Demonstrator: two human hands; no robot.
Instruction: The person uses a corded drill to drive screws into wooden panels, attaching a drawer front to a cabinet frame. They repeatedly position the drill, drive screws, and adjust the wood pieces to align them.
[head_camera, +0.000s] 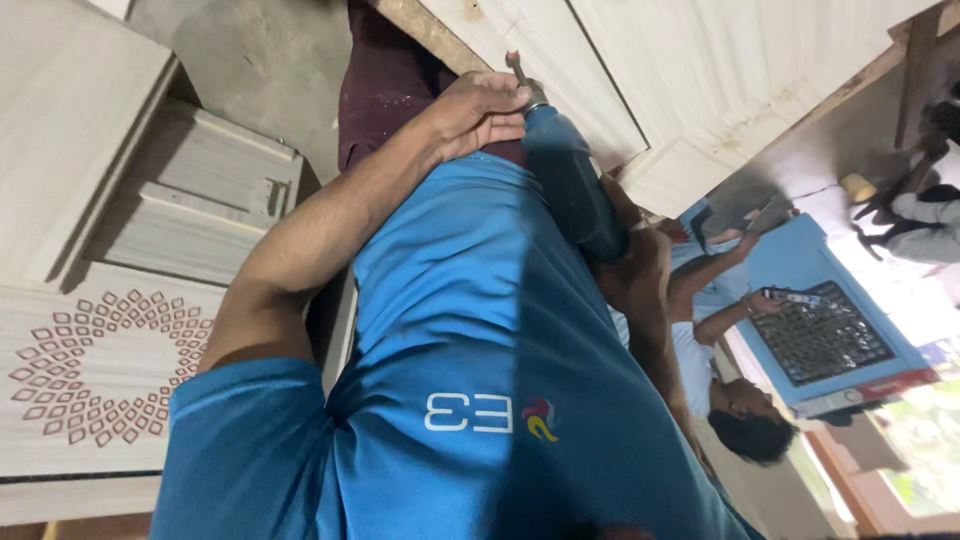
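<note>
Left hand (480, 112) clamped on drill (565, 180) chuck, right hand (hidden, cannot tell), pale panel (640, 60)

A power drill (565, 180) is seen near the top centre of the view, with its bit (515, 66) set against a large wooden panel (640, 70) that fills the upper middle and right. One hand (480, 110) is wrapped around the front of the drill, just behind the bit; its forearm runs down to the left. A torso in a shirt (470, 380) fills the lower centre. To the left, stacked wooden boards (200, 200) lie above a carved panel (90, 370). At the right, behind the drill, another person (730, 400) is placed beside a window (820, 340).
</note>
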